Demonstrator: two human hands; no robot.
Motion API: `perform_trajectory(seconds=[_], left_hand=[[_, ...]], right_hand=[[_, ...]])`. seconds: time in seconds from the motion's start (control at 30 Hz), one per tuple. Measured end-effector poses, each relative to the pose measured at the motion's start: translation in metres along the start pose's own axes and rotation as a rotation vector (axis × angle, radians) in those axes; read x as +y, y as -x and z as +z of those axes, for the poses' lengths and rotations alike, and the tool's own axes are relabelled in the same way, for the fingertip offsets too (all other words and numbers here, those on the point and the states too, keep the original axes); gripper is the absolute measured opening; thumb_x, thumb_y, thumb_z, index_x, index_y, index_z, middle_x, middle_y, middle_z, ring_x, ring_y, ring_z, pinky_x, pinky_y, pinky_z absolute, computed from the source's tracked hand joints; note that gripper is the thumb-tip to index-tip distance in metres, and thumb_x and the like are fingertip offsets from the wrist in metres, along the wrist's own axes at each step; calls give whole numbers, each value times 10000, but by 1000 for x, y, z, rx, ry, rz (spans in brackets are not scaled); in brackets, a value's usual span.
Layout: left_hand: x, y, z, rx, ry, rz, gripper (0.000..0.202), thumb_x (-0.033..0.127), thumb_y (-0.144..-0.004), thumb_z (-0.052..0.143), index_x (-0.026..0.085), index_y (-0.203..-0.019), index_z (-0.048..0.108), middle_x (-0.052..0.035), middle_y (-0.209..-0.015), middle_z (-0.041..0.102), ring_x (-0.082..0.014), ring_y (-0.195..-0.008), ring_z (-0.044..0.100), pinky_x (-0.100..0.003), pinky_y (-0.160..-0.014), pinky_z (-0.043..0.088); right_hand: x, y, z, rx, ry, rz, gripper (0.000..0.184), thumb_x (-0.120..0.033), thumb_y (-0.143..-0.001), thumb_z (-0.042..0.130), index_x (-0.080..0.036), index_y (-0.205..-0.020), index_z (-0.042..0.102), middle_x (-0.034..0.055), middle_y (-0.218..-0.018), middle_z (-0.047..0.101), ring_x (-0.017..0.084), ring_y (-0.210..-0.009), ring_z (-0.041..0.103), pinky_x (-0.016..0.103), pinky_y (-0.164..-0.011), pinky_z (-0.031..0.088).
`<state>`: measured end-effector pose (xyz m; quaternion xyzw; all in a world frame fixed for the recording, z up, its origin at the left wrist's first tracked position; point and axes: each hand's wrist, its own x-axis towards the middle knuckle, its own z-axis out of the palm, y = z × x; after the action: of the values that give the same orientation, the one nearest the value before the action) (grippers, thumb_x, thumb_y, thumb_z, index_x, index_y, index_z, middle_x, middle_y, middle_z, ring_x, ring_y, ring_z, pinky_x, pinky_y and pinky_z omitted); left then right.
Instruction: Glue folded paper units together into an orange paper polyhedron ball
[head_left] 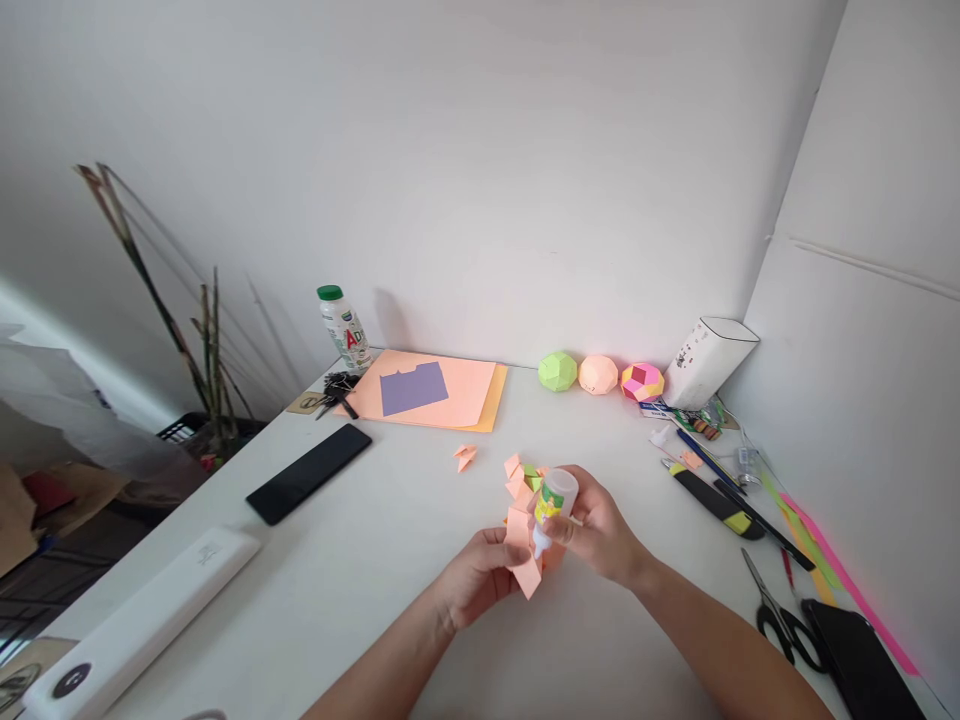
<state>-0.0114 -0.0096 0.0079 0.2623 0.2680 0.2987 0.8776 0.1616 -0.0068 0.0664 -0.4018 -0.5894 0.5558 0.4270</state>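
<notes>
Low over the white table, my left hand (pixel 484 575) is closed on a folded peach paper piece (pixel 519 535), its thumb pressing on the paper. My right hand (pixel 604 530) grips a small glue bottle (pixel 553 497) with a yellow and green label. The bottle is tipped upside down, its white nozzle against or just over the peach paper; I cannot tell which. Behind the bottle, a bit of green paper (pixel 532 477) shows among the peach folds. A loose folded peach scrap (pixel 465 458) lies on the table beyond my left hand.
Peach sheets (pixel 465 395) with a purple piece (pixel 414 389) lie at the back. Paper balls, one green (pixel 557 372), line the wall. A black phone (pixel 309 474) and white laminator-like device (pixel 150 625) are left. Scissors (pixel 784 620) and a utility knife (pixel 712 500) are right.
</notes>
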Motion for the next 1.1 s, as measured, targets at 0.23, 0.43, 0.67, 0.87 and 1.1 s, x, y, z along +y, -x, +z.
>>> perform_trajectory(seconds=[0.23,0.43,0.67,0.87,1.1], left_hand=[[0,1,1,-5,-2,-5,135,167,-664,657,107,-783,678,-67,-707,627,-172,-657,560,-301,-665,406],[0,1,1,-16,-15,-1,112,178,-676,648,111,-764,664,-72,-720,630,-173,-655,560,-304,-658,402],[0,0,-1,-3,-12,-4,99,175,-664,652,111,-740,655,-70,-705,613,-172,-655,553,-306,-653,403],[-1,0,-2,-17,-1,5,98,160,-675,636,108,-756,659,-63,-700,606,-162,-650,542,-303,-651,394],[-2,-1,-4,-12,15,6,103,160,-669,646,106,-755,664,-55,-693,608,-154,-639,537,-301,-646,390]], right_hand=[[-2,1,2,22,31,-17,345,-392,-734,694,-211,-965,513,15,-806,590,174,-756,561,311,-694,455],[-3,2,1,9,66,14,348,-393,-739,689,-210,-980,517,12,-811,575,166,-754,544,305,-690,450],[-3,2,3,34,53,-13,353,-407,-730,693,-212,-960,508,13,-801,580,173,-751,551,305,-689,451],[-2,1,2,33,55,-3,366,-427,-723,693,-211,-964,520,11,-802,574,167,-745,538,294,-680,443],[-1,1,2,36,41,-19,351,-410,-730,692,-214,-965,519,12,-818,569,166,-752,532,293,-680,441]])
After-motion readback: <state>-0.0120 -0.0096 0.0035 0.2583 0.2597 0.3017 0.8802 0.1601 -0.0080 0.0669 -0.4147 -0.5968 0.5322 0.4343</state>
